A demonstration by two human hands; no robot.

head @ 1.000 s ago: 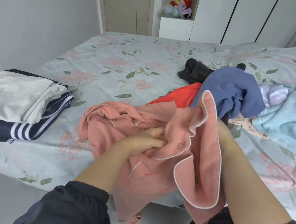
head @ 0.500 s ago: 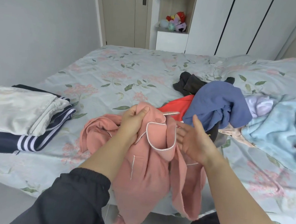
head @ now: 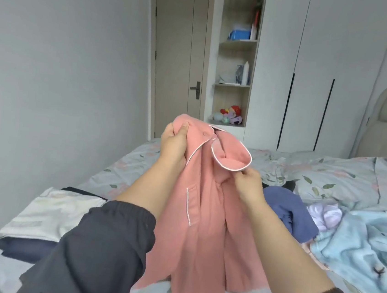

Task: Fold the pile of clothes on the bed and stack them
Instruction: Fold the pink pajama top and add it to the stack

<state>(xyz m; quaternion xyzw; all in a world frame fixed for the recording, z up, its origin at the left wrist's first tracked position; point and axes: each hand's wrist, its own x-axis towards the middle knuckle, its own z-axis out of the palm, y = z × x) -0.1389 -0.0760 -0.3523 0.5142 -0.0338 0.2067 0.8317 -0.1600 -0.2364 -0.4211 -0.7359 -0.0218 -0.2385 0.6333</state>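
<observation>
Our left hand [head: 173, 142] grips the fleecy pink top [head: 204, 219]; our right hand [head: 247, 184] pinches its white-piped collar [head: 234, 157]. Beyond our fingers, a niche [head: 228, 100] holds plush toys [head: 232, 116].

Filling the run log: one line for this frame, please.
state: pink pajama top held up; left hand: grips neckline; right hand: pinches collar edge; folded stack: on bed

A home bedroom: bed [head: 328, 174], wardrobe [head: 315, 63], door [head: 177, 61].
</observation>
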